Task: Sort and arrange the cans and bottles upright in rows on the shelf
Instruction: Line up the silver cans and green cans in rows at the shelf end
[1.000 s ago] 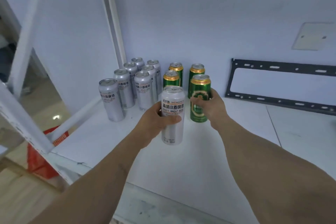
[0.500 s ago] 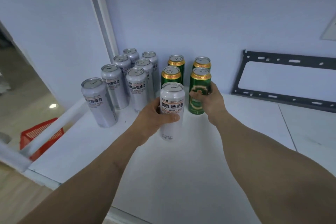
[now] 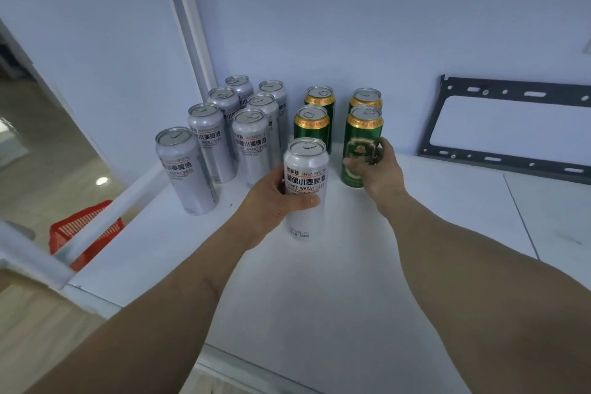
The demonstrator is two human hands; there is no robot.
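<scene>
Head view: compared with half a second ago, the green can [image 3: 360, 150] in the right hand [image 3: 380, 169] stands a little farther back, now directly in front of the rear right green can [image 3: 366, 98] and level with the second green can of the left pair [image 3: 311, 125]. The silver can [image 3: 305, 189] in the left hand [image 3: 275, 201] has barely shifted.

The left hand wraps the silver can's middle, thumb across the printed label; it is upright, in front of the green cans, and whether its base touches the white shelf [image 3: 319, 291] is unclear. The right hand's fingers close round the green can's lower body.

Seven more silver cans [image 3: 249, 141] stand upright in two rows at the left. All are smooth metal cylinders with sealed pull-tab tops; the green ones have gold rims. A red slatted basket [image 3: 86, 237] sits below; its contents are hidden. A dark perforated metal bracket [image 3: 511, 125] leans on the wall.
</scene>
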